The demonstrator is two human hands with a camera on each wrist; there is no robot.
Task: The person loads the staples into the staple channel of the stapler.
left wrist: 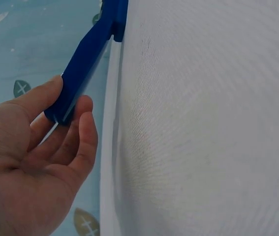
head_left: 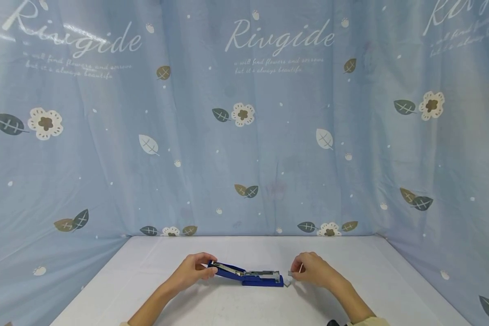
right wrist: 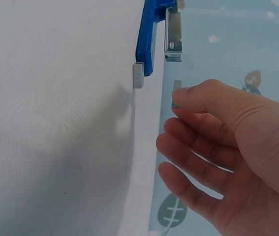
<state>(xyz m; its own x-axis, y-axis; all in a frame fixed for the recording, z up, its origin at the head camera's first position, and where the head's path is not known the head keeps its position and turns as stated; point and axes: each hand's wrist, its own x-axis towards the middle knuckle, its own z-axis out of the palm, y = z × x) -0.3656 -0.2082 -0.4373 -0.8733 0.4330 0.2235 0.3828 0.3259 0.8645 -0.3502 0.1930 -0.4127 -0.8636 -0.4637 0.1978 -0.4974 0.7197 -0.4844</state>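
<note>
A blue stapler lies on the white table with its top arm swung far back to the left, baring the metal staple channel. My left hand grips the end of that raised arm between thumb and fingers. In the left wrist view the blue arm slants up from the fingertips. My right hand pinches a small strip of staples between thumb and forefinger, just off the channel's front end. Another strip of staples rests on the table at the tip of the stapler's base.
The white tabletop runs back to a pale blue curtain printed with leaves and flowers, which also hangs along both sides. A small dark object shows at the bottom edge, near the right sleeve.
</note>
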